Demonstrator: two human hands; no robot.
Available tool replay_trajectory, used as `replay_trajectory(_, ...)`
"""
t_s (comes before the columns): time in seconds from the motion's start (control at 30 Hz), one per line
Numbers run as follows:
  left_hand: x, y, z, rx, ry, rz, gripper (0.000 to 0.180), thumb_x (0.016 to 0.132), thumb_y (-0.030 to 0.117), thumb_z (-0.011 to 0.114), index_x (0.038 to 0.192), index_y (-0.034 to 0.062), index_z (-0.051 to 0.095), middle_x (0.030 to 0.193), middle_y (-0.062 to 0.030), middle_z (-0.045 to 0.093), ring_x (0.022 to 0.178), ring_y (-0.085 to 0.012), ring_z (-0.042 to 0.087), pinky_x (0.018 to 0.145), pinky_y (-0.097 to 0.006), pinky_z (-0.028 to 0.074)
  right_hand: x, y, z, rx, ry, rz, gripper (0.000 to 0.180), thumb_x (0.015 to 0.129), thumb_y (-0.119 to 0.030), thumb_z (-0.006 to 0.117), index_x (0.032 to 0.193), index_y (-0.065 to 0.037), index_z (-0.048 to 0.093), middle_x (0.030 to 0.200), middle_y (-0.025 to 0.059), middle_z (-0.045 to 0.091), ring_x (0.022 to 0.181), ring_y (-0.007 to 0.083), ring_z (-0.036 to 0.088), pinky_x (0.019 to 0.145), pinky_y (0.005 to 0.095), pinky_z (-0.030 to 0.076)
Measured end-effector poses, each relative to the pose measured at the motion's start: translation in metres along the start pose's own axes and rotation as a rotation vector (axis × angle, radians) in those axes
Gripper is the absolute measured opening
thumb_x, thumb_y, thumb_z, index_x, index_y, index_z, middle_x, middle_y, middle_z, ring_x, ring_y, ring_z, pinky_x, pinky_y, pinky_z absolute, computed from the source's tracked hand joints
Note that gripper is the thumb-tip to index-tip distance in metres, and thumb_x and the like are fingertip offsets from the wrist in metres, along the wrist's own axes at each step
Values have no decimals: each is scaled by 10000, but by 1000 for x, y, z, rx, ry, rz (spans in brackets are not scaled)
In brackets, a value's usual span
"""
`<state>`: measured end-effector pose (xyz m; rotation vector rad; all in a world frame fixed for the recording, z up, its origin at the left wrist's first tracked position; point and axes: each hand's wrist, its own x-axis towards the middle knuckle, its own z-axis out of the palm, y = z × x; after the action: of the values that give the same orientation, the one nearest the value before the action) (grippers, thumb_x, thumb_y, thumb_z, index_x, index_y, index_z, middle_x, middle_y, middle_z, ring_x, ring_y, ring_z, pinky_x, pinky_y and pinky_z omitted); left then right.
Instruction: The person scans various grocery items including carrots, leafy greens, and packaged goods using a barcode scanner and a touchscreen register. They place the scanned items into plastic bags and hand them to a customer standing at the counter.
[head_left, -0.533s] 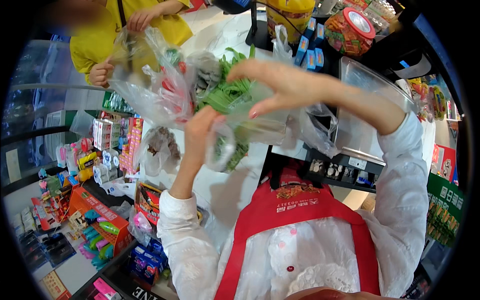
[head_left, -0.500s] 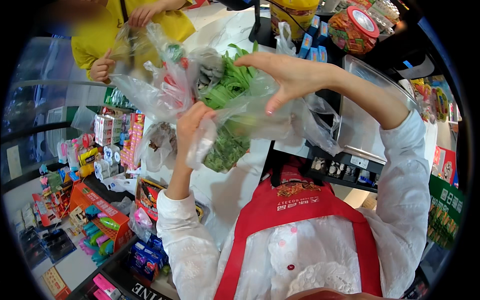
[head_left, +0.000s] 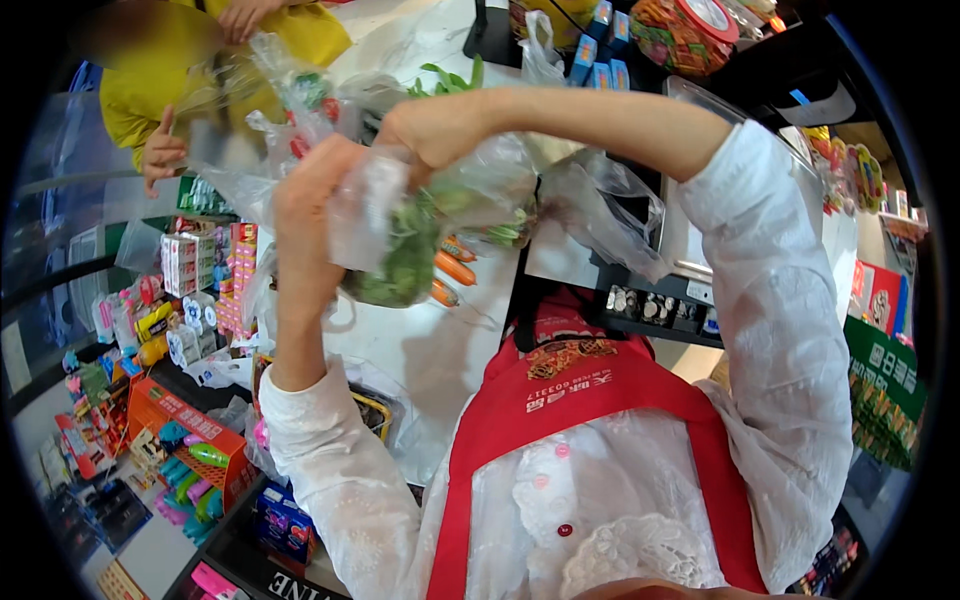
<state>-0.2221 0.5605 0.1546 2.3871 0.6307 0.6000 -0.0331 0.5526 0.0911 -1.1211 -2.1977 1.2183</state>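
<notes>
My left hand [head_left: 312, 190] is closed on the gathered top of a clear plastic bag [head_left: 362, 215] above the white counter [head_left: 450, 365]. Dark leafy greens [head_left: 400, 262] show through its film below my fist. Beside it my right hand [head_left: 432, 130] is closed on the bag's film, its fingers partly hidden. Orange carrots [head_left: 455, 268] lie on the counter just right of the greens. More bagged greens [head_left: 495, 190] sit under my right forearm, and long green leaves [head_left: 450, 78] stick up behind it. A translucent bag [head_left: 600, 215] spreads out to the right.
Across the counter stands a person in yellow [head_left: 140, 95], hands near other clear bags [head_left: 290, 85]. A metal tray-like surface [head_left: 690, 215] and an open coin drawer [head_left: 650, 310] are at right. Small goods [head_left: 195, 265] crowd the left; a candy jar [head_left: 680, 35] stands at the back.
My right hand, open and apart before, has come left and closed on the bag beside my left hand. The greens have shifted left, uncovering the carrots. The other person's lower hand has opened.
</notes>
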Motion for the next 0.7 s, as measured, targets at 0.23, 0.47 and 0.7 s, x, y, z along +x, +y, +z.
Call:
replay_trajectory(0.23,0,-30,-18,-414,62,-217,540,787,226,714,1248,49,495,1157,-60,557,1039,-172,530,859,-275,420,-14,5,-36,116,150,32,169,825,-17,518,937,37,632,726,24,597,637,91,533,583,255,442)
replay_trajectory(0.47,-19,-98,-15,-747,20,-197,518,906,330,549,1281,-13,448,1258,-105,512,1165,-207,473,982,-331,364,-4,-9,-45,81,354,-21,178,825,-63,522,937,8,640,717,9,569,645,102,506,618,258,438)
replay_trajectory(0.7,-24,-145,-6,723,364,-83,630,669,225,766,1173,-33,491,1011,-187,598,907,-315,574,851,-388,439,26,52,-98,369,693,-57,189,883,-117,539,1006,-77,678,879,-41,642,790,54,551,709,227,446)
